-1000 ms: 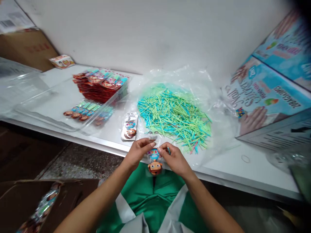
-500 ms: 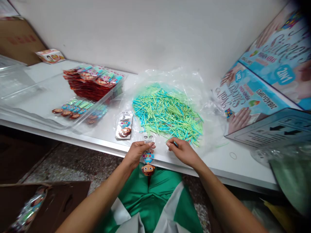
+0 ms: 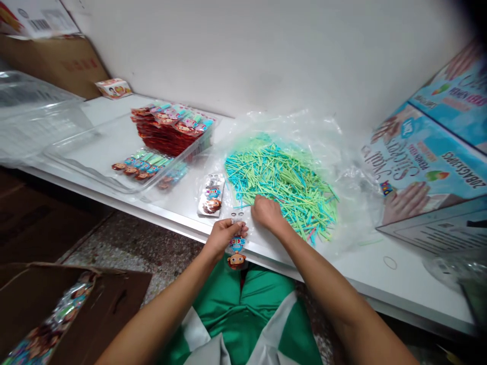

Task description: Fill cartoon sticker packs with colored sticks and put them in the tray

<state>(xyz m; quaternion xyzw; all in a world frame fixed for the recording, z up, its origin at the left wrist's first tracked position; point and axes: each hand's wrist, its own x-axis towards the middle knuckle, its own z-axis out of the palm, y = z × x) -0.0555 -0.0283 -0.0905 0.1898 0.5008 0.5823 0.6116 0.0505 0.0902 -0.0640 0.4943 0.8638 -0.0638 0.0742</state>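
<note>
My left hand [image 3: 223, 234] pinches a small clear packet [image 3: 237, 248] printed with a cartoon monkey face, holding it over the table's front edge. My right hand [image 3: 266, 211] rests knuckles-up on the near edge of a heap of thin blue and green sticks [image 3: 281, 185] that lies on a clear plastic sheet [image 3: 342, 167]. Its fingers are curled down into the sticks; what they hold, if anything, is hidden. A second monkey packet [image 3: 211, 195] lies flat on the white table [image 3: 380, 274], just left of the heap.
A clear tray [image 3: 95, 147] at the left holds a red stack of filled packets [image 3: 171, 129] and a short row of others [image 3: 142, 167]. Printed blue cartons [image 3: 426, 167] stand at the right. A brown box [image 3: 61, 314] with packets sits at the lower left.
My right hand left the packet and moved up into the near edge of the stick heap. My left hand stayed on the packet.
</note>
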